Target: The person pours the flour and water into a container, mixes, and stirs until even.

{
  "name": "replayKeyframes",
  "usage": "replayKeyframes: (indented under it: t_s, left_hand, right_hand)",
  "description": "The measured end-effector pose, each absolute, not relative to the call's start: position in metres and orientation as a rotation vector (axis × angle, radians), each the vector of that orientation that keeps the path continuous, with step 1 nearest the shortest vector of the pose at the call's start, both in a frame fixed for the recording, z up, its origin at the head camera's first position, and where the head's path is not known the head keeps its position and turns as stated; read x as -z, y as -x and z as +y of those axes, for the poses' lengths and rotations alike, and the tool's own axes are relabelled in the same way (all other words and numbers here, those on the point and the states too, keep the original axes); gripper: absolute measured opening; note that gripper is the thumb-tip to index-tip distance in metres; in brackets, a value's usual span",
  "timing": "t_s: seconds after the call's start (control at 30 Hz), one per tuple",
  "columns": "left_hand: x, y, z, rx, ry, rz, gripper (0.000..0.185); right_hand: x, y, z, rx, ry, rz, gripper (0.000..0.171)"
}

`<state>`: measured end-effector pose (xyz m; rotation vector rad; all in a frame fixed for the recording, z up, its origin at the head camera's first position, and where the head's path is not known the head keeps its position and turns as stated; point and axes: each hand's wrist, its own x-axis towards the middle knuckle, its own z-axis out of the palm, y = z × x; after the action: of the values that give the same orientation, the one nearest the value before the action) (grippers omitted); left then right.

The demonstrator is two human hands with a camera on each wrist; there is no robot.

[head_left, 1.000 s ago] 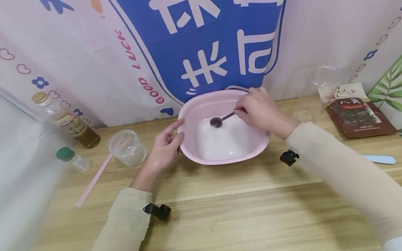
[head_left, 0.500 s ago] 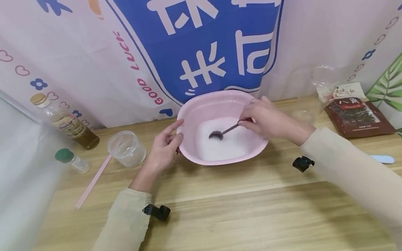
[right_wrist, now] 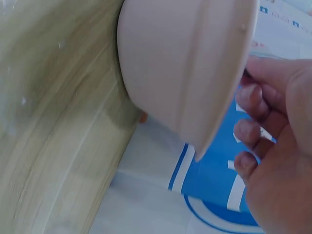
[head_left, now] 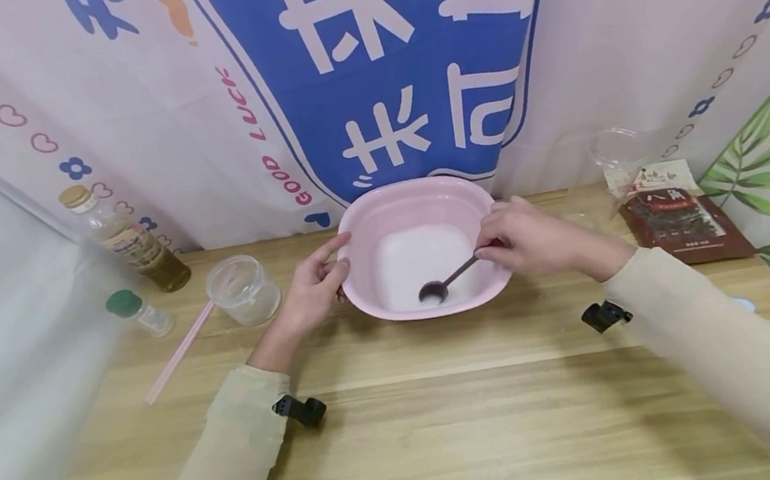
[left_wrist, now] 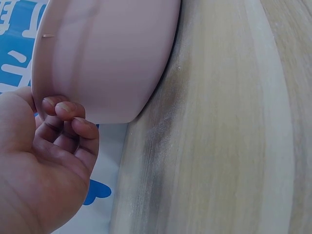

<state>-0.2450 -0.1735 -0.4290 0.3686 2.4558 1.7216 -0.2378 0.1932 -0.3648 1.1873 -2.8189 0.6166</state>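
Observation:
A pink basin [head_left: 360,274] holding white contents, liquid or powder I cannot tell, stands at the back middle of the table. My left hand [head_left: 313,286] grips its left rim; in the left wrist view the fingers of that hand [left_wrist: 51,156] curl beneath the lip of the basin [left_wrist: 112,53]. Over the right rim, my right hand [head_left: 527,238] pinches the handle of a dark small-bowled spoon [head_left: 461,269]. The spoon's bowl lies in the white contents near the front wall. From the right wrist, the basin's outer wall [right_wrist: 161,53] hides the spoon, while the right hand [right_wrist: 278,131] shows curled fingers.
Left of the basin stand a clear plastic tub [head_left: 244,292], pink chopsticks [head_left: 180,354], a green-capped shaker [head_left: 140,311] and an oil bottle [head_left: 136,248]. At right lies a brown spice packet [head_left: 686,221] near a clear plastic cup [head_left: 617,150]. A printed cloth [head_left: 408,71] hangs behind.
The spoon's bowl has swept from the back of the basin toward its front. My right hand has shifted right and toward me. The left hand keeps its place on the rim.

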Motion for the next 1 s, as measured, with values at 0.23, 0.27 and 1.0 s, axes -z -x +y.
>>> replayKeyframes:
  t_s: [0.23,0.27,1.0]
  left_hand:
    - [0.429,0.245,-0.173,-1.708,-0.369,2.467,0.051]
    - [0.429,0.245,-0.173,-1.705,-0.373,2.469,0.052]
    - [0.426,0.245,-0.173,-1.722,-0.371,2.442,0.051]
  right_hand:
    - [0.365,0.246,0.202,-0.551,-0.979,-2.801,0.009]
    - [0.365,0.247,0.202,-0.542,-0.944,-2.809,0.009]
    - [0.342,0.237,0.202,-0.008,-1.038,-2.735,0.008]
